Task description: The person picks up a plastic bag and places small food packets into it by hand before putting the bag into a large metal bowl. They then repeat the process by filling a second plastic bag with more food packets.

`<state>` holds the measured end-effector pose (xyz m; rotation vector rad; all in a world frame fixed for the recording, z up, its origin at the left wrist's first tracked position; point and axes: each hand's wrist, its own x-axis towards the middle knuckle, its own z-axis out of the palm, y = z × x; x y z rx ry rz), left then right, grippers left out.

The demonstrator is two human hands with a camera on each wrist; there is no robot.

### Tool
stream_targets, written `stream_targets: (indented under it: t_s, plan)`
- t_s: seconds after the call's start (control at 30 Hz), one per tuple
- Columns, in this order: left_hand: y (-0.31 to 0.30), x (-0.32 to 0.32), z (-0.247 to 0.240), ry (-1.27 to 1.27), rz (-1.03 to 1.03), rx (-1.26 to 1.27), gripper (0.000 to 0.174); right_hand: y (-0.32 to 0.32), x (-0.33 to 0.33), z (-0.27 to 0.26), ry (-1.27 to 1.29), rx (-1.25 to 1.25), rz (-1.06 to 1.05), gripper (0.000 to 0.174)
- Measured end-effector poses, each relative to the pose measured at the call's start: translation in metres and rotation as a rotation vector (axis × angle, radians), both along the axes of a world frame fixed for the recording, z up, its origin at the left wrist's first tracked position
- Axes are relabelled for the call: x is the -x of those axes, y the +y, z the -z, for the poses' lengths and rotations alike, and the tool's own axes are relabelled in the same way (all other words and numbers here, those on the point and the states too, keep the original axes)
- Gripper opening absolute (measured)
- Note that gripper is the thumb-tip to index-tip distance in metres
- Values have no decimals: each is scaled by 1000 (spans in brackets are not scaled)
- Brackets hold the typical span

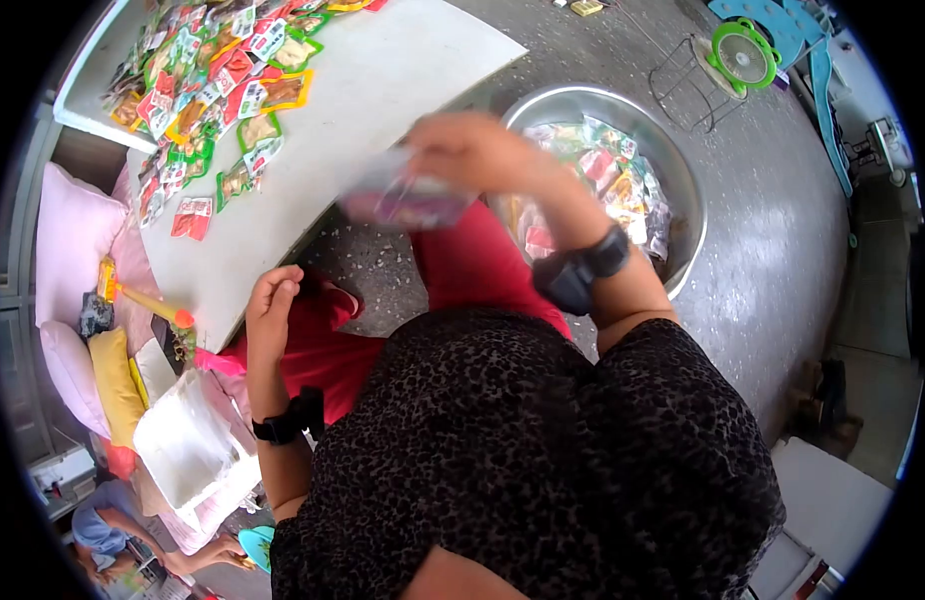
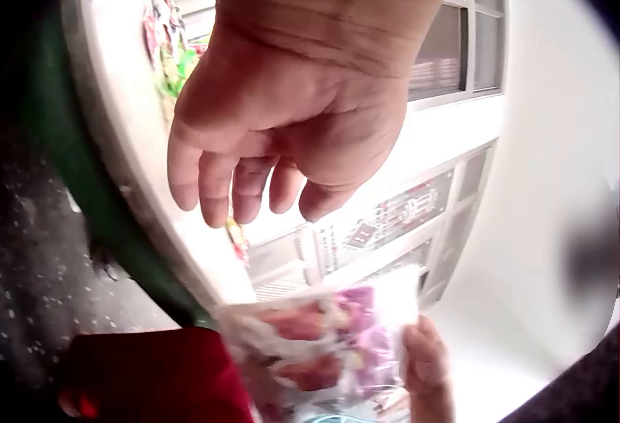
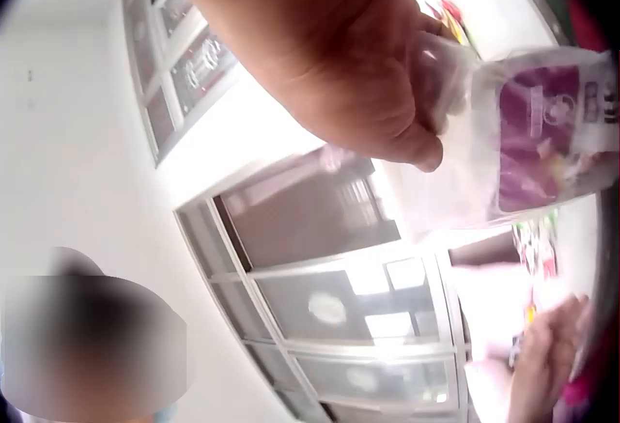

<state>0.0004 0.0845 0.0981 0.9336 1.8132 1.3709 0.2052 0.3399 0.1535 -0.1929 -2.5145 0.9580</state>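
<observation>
My right hand [image 1: 468, 150] pinches one end of a clear plastic bag [image 3: 542, 127] with a purple printed label, its thumb showing along the edge in the right wrist view. Blurred in the head view, the bag hangs over the gap between the white table [image 1: 348, 110] and the metal basin [image 1: 695, 215]. In the left wrist view, reddish contents show through the plastic. My left hand [image 1: 271, 312] is held near the table's front edge, holding nothing, its fingers loosely bent. Small packets [image 1: 218, 75] in red, green and yellow wrappers are heaped on the table.
Several filled bags [image 1: 608, 175] lie inside the basin on the floor. A green fan [image 1: 745, 55] stands beyond it. Pink cushions [image 1: 78, 215], a yellow cushion [image 1: 115, 380] and a white plastic bin [image 1: 188, 440] are at the left. Another person [image 1: 113, 525] sits at the lower left.
</observation>
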Motion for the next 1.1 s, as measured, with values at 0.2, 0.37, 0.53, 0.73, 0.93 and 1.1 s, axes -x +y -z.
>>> stream_targets:
  t_s: [0.2,0.37,0.53,0.73,0.93,1.1]
  plan:
    - [-35,23,89,6,23,331,12,71,-92,30,11,440,452,9]
    - [-46,14,124,217,77,413,13,90,-152,119,-187,375,955,21]
    - [-41,8,125,356,117,433,20,113,-249,270,-514,97,1075,26]
    - [-41,8,131,415,123,485,22,102,-336,343,-923,-187,1006,17]
    - [-36,0,121,410,113,539,21,147,-369,303,-1233,-752,700,26]
    - [-38,0,121,446,106,535,20,174,-421,291,-930,-174,1398,24]
